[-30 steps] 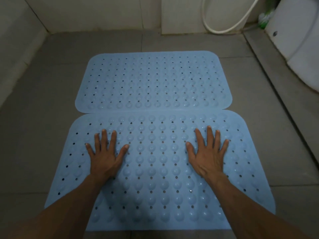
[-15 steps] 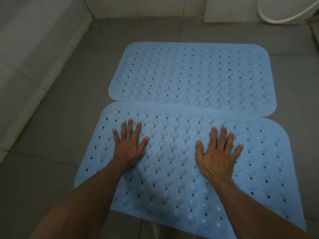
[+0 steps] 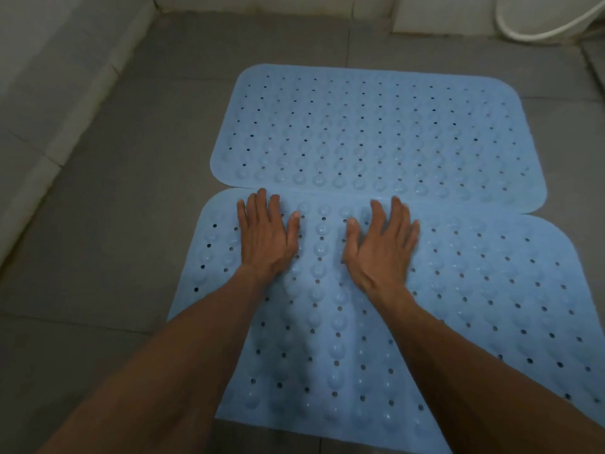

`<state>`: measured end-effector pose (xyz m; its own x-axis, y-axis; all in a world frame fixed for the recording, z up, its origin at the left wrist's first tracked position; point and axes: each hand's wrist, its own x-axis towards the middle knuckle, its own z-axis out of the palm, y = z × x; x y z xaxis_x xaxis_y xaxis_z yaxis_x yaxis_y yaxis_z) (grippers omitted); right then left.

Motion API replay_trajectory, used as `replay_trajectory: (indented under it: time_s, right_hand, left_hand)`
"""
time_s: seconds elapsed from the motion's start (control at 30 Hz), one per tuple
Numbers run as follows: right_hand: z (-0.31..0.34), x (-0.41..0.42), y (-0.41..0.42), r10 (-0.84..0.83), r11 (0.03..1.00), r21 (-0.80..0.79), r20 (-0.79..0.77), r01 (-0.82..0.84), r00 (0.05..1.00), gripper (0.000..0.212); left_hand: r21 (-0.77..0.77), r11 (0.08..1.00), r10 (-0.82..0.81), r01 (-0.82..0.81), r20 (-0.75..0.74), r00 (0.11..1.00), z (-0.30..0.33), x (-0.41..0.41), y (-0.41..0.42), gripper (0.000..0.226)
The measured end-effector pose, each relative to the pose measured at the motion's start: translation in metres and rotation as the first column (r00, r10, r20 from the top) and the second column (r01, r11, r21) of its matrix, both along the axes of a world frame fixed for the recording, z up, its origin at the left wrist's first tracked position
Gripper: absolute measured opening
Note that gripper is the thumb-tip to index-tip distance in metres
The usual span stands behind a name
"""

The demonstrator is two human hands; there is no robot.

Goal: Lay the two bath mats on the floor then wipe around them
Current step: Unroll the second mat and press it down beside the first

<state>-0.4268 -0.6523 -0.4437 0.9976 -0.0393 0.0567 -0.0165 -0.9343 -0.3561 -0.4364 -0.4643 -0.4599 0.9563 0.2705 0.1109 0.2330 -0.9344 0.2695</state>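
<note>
Two light blue bath mats with bumps and small holes lie flat on the grey tiled floor. The far mat (image 3: pixel 376 132) touches the near mat (image 3: pixel 474 306) along their long edges, and the far one slightly overlaps the near one. My left hand (image 3: pixel 265 237) and my right hand (image 3: pixel 381 244) rest palm down on the near mat close to its far edge, fingers spread, holding nothing. The hands lie close together, left of the mat's middle.
Grey floor tiles (image 3: pixel 114 240) surround the mats. A pale tiled wall (image 3: pixel 42 77) runs along the left. A white hose (image 3: pixel 540 31) curves along the floor at the top right corner.
Both hands slid forward over the near mat toward its far edge and came closer together. The view has shifted left, so the mats now sit further right.
</note>
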Motion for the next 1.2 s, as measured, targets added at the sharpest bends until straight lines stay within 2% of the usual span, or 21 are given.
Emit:
replay_trajectory:
  time_s: [0.1,0.27,0.43,0.53,0.7,0.83,1.07,1.2]
  right_hand:
    - [-0.015,0.012,0.047,0.039,0.999,-0.035,-0.020,-0.040,0.999,0.065]
    - [-0.021,0.013,0.051,-0.005,0.996,-0.088,0.033,0.008,0.999,0.065]
    - [-0.019,0.012,0.055,-0.009,0.996,-0.094,0.029,0.011,1.000,0.062]
    - [-0.016,0.011,0.055,-0.024,0.997,-0.073,0.031,0.026,0.999,0.059]
    - [-0.015,0.020,0.056,-0.030,0.991,-0.130,-0.004,0.029,1.000,0.055]
    - [-0.014,0.020,0.057,-0.022,0.994,-0.106,-0.052,0.017,0.998,0.055]
    - [-0.012,0.017,0.052,-0.017,0.999,-0.040,-0.027,0.016,0.999,0.052]
    - [-0.012,0.017,0.050,0.041,0.997,-0.062,-0.095,-0.047,0.995,0.061]
  left_hand:
    - [0.015,0.999,-0.033,0.032,0.021,0.999,-0.007,0.001,0.003,0.066]
    - [0.091,0.993,-0.077,0.081,-0.044,0.996,-0.008,0.006,0.004,0.071]
    - [0.016,0.995,-0.098,0.100,-0.088,0.991,-0.009,0.009,0.004,0.073]
    - [0.013,0.997,-0.073,0.075,-0.130,0.989,-0.007,0.008,0.005,0.073]
    - [0.013,0.998,-0.056,0.059,-0.160,0.986,-0.003,0.013,0.001,0.073]
    - [0.030,0.998,-0.054,0.062,-0.211,0.976,-0.005,0.013,0.003,0.074]
    - [0.056,0.993,-0.093,0.108,-0.225,0.970,-0.009,0.012,0.003,0.074]
    - [0.068,0.993,-0.078,0.095,-0.224,0.971,-0.011,0.012,0.004,0.075]
